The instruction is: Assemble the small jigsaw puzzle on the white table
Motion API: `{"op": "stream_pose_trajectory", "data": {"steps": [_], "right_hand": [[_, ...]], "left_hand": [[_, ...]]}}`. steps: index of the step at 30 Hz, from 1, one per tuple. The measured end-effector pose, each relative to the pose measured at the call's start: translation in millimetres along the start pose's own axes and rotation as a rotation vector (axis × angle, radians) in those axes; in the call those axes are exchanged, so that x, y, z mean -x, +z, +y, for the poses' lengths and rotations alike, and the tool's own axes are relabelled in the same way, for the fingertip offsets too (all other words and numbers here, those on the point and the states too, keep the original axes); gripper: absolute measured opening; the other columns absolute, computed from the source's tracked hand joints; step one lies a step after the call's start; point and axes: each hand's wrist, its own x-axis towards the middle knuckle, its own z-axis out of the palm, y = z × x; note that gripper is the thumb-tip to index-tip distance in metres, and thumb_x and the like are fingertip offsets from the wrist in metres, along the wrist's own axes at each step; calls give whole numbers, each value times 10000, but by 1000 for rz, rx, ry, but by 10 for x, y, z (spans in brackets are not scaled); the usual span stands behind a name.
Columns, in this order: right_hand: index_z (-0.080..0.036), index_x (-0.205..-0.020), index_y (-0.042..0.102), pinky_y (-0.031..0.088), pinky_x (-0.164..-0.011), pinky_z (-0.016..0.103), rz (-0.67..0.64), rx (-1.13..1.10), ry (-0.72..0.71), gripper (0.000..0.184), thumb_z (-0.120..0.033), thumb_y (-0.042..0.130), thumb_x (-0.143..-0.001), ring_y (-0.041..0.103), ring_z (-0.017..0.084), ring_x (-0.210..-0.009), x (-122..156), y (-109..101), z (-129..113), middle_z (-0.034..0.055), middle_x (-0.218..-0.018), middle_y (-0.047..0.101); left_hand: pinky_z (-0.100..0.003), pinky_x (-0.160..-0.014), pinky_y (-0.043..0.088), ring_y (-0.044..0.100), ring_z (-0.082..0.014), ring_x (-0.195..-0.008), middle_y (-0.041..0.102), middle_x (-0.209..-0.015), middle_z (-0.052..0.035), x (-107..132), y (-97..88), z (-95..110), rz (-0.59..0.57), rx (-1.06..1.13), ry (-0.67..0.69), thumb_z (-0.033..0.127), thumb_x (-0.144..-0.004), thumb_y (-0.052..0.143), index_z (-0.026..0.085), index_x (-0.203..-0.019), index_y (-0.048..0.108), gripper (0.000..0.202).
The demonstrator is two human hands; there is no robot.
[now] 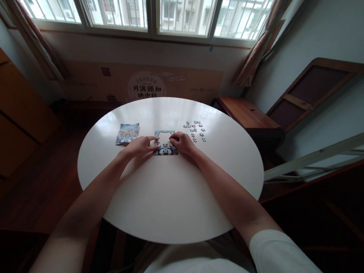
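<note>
Puzzle (165, 150) Lay Partly Filled on White Table (177, 200)

The left hand (140, 146) rested at the puzzle's left edge, thumb and finger parted. The right hand (183, 142) was at its right edge, fingertips close together; whether they held anything I could not tell. Loose pieces (193, 129) lay farther right, a colourful sheet (128, 133) to the left.

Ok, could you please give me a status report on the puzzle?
Left hand, right hand at opposite sides of puzzle. Partly assembled, gap showing. Loose pieces at right. No obstruction seen.
</note>
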Motion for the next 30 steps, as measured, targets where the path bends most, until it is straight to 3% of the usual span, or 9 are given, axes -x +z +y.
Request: {"op": "stream_pose_trajectory", "data": {"steps": [30], "right_hand": [[-175,-859,752,480,-787,280,16,-39,-20,154,-160,602,-829,628,167,-787,-3,6,27,55,-889,703]], "left_hand": [[-245,-608,331,596,-168,-679,701,-793,-29,-13,10,-8,10,-4,13,564,-866,541,198,-1357,597,615]]}}
